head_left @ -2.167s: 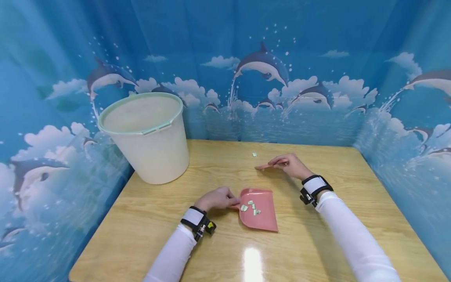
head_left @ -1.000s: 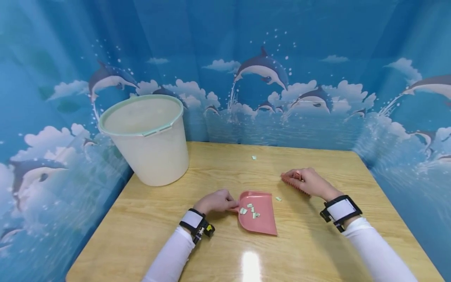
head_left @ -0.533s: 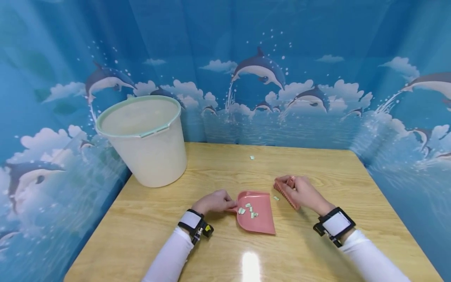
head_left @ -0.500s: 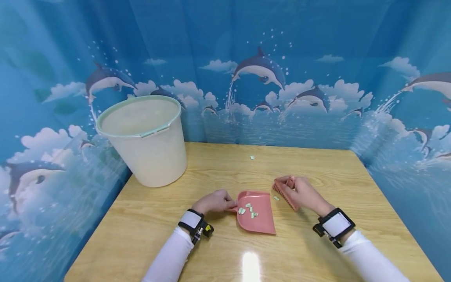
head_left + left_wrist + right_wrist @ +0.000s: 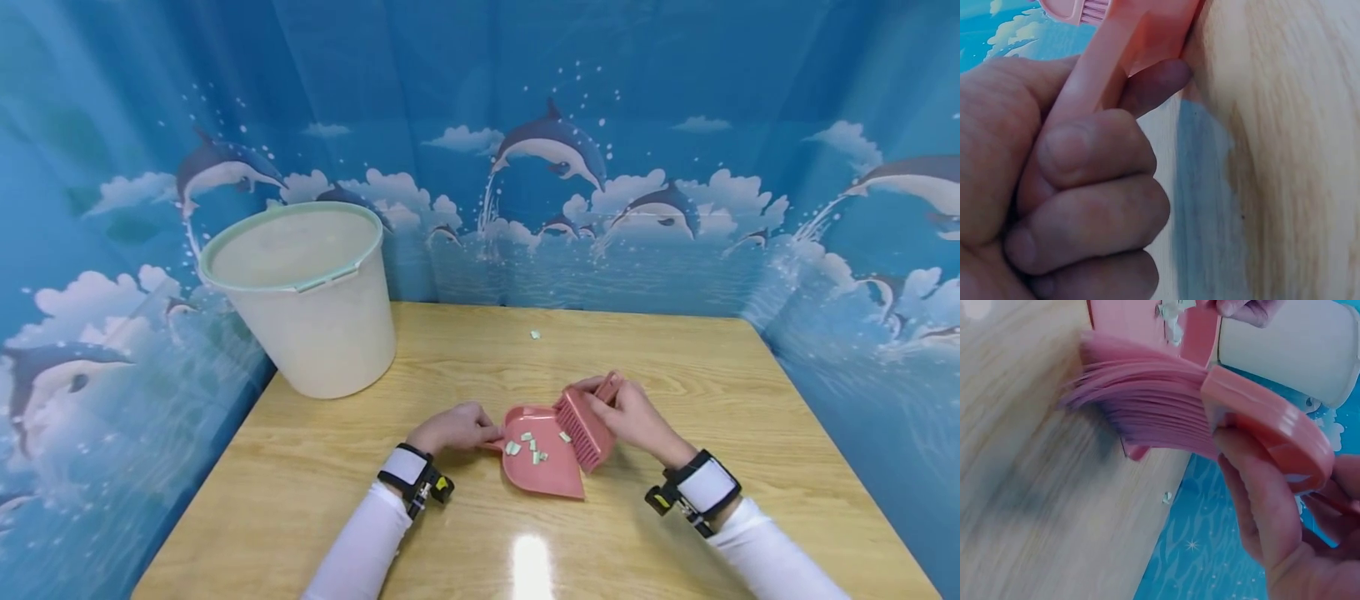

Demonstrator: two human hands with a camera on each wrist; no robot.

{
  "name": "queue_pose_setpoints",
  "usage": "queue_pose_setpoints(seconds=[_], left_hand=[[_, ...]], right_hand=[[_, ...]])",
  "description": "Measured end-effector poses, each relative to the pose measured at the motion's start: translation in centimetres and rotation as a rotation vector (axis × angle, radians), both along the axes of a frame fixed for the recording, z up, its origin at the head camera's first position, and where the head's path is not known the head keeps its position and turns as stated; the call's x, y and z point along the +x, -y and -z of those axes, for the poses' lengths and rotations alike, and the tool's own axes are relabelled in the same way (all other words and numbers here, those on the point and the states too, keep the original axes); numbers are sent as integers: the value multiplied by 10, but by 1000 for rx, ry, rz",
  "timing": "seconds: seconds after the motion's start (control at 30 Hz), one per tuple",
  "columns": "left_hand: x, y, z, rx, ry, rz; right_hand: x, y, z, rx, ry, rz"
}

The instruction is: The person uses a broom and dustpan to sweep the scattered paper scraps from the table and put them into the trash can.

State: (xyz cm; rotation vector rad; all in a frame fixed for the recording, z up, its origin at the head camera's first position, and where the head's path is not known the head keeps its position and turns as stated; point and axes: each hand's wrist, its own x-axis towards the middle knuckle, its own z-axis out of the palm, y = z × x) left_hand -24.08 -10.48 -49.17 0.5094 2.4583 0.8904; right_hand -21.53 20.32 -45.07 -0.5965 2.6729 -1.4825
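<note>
A pink dustpan (image 5: 543, 471) lies on the wooden table (image 5: 420, 525) with several pale paper scraps (image 5: 531, 447) inside it. My left hand (image 5: 456, 427) grips its handle (image 5: 1094, 75), fingers curled round it. My right hand (image 5: 628, 414) holds a pink brush (image 5: 581, 427); its bristles (image 5: 1147, 400) rest on the dustpan's right edge (image 5: 1141, 325). One more scrap (image 5: 535, 334) lies alone farther back on the table.
A cream bucket (image 5: 300, 300) with a pale green rim stands at the table's back left corner. Blue dolphin-print walls (image 5: 555, 158) close in the table on three sides.
My right hand swept the brush leftward from the table's right side onto the dustpan's edge, carrying one scrap in. The left hand and dustpan stayed put.
</note>
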Motion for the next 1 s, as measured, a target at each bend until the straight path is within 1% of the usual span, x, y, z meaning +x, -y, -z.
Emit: queue_pose_setpoints(seconds=[0.13, 0.27, 0.4, 0.53, 0.67, 0.73, 0.77, 0.83, 0.9, 1.0], left_hand=[[1, 0, -1, -2, 1, 1], [-2, 0, 0, -3, -7, 5], [-5, 0, -1, -6, -11, 16], [-4, 0, -1, 0, -3, 24], [-4, 0, -2, 4, -8, 31], [-4, -1, -2, 3, -10, 37], [-4, -1, -2, 3, -9, 35], [-4, -1, -2, -2, -4, 32], [-4, -1, -1, -7, 5, 22], [-3, 0, -1, -17, 6, 14]], right_hand=[[0, 2, 1, -22, 1, -8], [-3, 3, 0, -65, -1, -19], [-5, 5, -2, -79, 14, -23], [-6, 8, -3, -117, 57, -38], [-8, 7, -4, -215, 142, -75], [-12, 5, -7, -265, 173, -87], [-15, 4, -10, -282, 172, -87], [-22, 4, -15, -302, 136, -71], [-32, 4, -21, -301, 77, -39], [-49, 5, -27, -256, -26, 17]])
